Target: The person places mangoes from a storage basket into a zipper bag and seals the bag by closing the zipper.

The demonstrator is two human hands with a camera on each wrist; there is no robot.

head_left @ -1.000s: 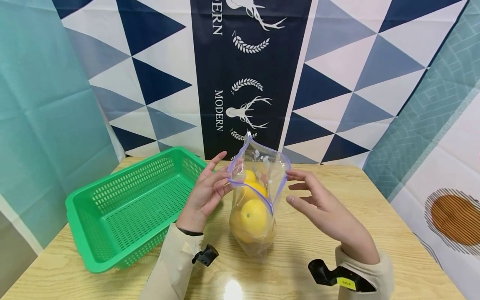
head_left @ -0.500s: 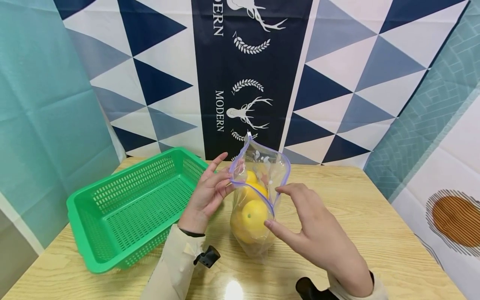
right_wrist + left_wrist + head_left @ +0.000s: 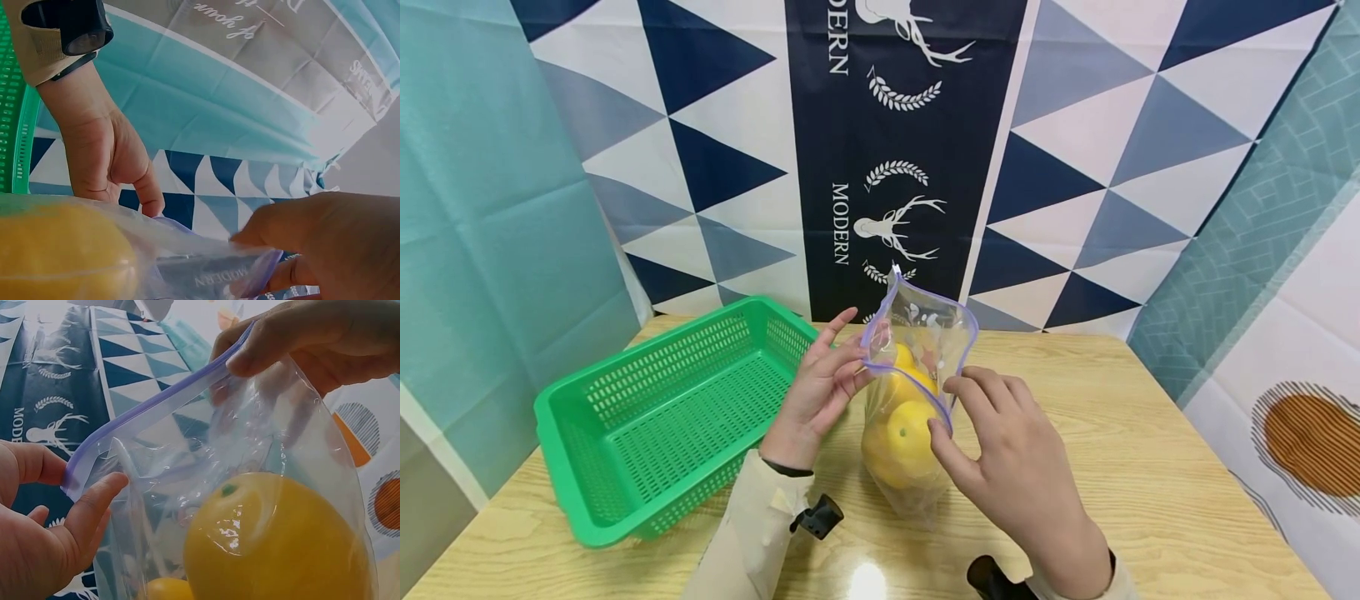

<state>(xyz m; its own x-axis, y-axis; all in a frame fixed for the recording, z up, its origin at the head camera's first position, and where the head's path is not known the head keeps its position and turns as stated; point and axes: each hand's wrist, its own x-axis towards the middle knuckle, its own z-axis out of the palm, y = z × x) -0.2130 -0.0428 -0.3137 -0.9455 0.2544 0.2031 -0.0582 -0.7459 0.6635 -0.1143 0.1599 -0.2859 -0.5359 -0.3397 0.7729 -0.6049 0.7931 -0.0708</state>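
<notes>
A clear zip bag (image 3: 942,332) with a purple zip edge stands on the table, its mouth spread apart. Inside are several yellow fruits; the front one (image 3: 912,437) is round with a small green stem mark. My left hand (image 3: 816,396) pinches the left side of the bag's mouth between thumb and finger. On the right side, my right hand (image 3: 1011,454) pinches the zip edge near the front corner. The left wrist view shows both hands on the purple edge, above a large yellow fruit (image 3: 275,544). Plastic glare blurs the lower fruits.
A green plastic basket (image 3: 647,517) with perforated walls stands left of the bag, close by my left forearm. The wooden table (image 3: 1150,483) extends right of the bag. Patterned cloth (image 3: 1052,208) hangs behind the table's back edge.
My right hand has come down and left from the right side of the mouth to the front corner, where it now pinches the edge. The left hand has barely moved.
</notes>
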